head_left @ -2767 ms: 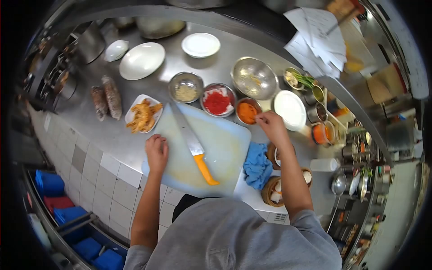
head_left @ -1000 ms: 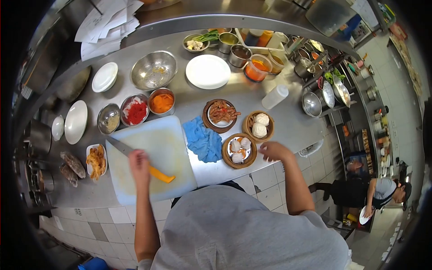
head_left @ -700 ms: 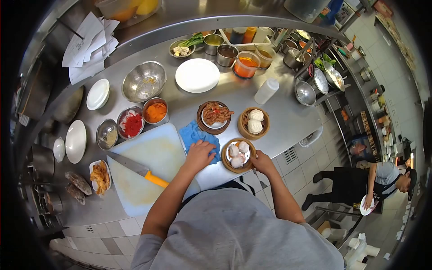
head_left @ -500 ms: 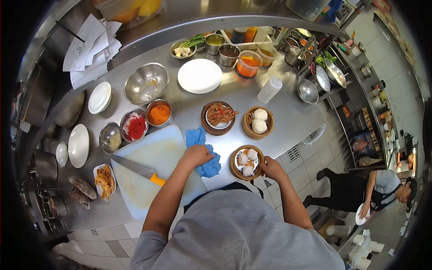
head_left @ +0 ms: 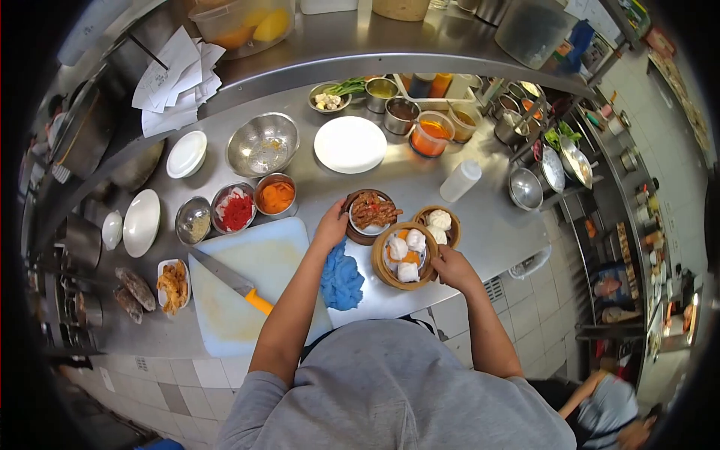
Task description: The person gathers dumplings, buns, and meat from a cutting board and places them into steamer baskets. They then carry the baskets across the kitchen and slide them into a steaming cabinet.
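Note:
My right hand (head_left: 455, 270) grips the rim of a bamboo steamer basket (head_left: 384, 274) with several white dumplings (head_left: 408, 272) on orange slices. This basket overlaps the front edge of another bamboo steamer (head_left: 452, 238) with white buns (head_left: 438, 219). At the far left of the group, my left hand (head_left: 332, 223) has its fingers closed on the side of a dark steamer basket (head_left: 360, 238) of reddish-brown braised chicken feet (head_left: 373, 210). A crumpled blue cloth (head_left: 342, 279) lies on the steel counter just below my left hand, apart from it.
A cutting board (head_left: 259, 300) with an orange-handled knife (head_left: 257, 301) lies left. Behind are a white plate (head_left: 350, 145), a squeeze bottle (head_left: 460, 181), sauce containers (head_left: 430, 135) and metal bowls (head_left: 262, 144). A shelf (head_left: 390, 64) overhangs the back. Another person (head_left: 611, 409) is at lower right.
My left hand has let go of the blue cloth and taken hold of the chicken feet basket. My right hand has moved the dumpling basket up against the other baskets.

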Available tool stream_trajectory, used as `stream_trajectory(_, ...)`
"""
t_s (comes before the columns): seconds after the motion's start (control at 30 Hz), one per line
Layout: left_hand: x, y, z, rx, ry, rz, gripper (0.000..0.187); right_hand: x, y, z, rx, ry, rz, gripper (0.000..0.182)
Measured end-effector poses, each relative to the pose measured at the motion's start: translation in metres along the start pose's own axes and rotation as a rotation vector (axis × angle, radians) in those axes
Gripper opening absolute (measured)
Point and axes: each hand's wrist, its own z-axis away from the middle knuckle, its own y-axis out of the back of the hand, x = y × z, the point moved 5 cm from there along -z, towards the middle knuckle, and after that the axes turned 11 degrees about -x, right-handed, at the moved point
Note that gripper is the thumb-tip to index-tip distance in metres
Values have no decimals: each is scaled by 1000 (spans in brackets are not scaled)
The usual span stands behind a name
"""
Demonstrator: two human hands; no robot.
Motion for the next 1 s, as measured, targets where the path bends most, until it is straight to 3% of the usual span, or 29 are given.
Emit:
stream_trajectory(0.07,4,-4,7,47,16,-8,46,-6,18,-23,-55,27,-10,31)
stream_trajectory(0.17,11,-4,8,92,37,41,46,-13,42,-74,134,311,240,38)
stream_trajectory(0.2,11,-6,11,93,44,108,48,-23,49,-82,110,329,246,38)
stream_trajectory(0.27,24,-9,20,144,124,263,55,-47,57,-96,-95,163,111,36)
stream_trajectory(0.3,28,-11,23,166,185,419,63,-50,55,-110,-132,208,43,33)
stream_trajectory(0.43,39,-17,30,201,292,543,80,-65,47,-147,-240,253,57,29)
stream_trajectory(0.53,48,-19,34,227,332,695,81,-74,41,-159,-315,237,142,29)
stream_trajectory(0.7,53,-21,31,193,274,559,78,-74,33,-172,-375,235,227,29)
stream_trajectory(0.87,64,-13,32,197,320,435,69,-68,35,-180,-433,242,69,32)
stream_trajectory(1.0,26,-10,20,169,292,402,67,-63,35,-174,-436,202,26,34)
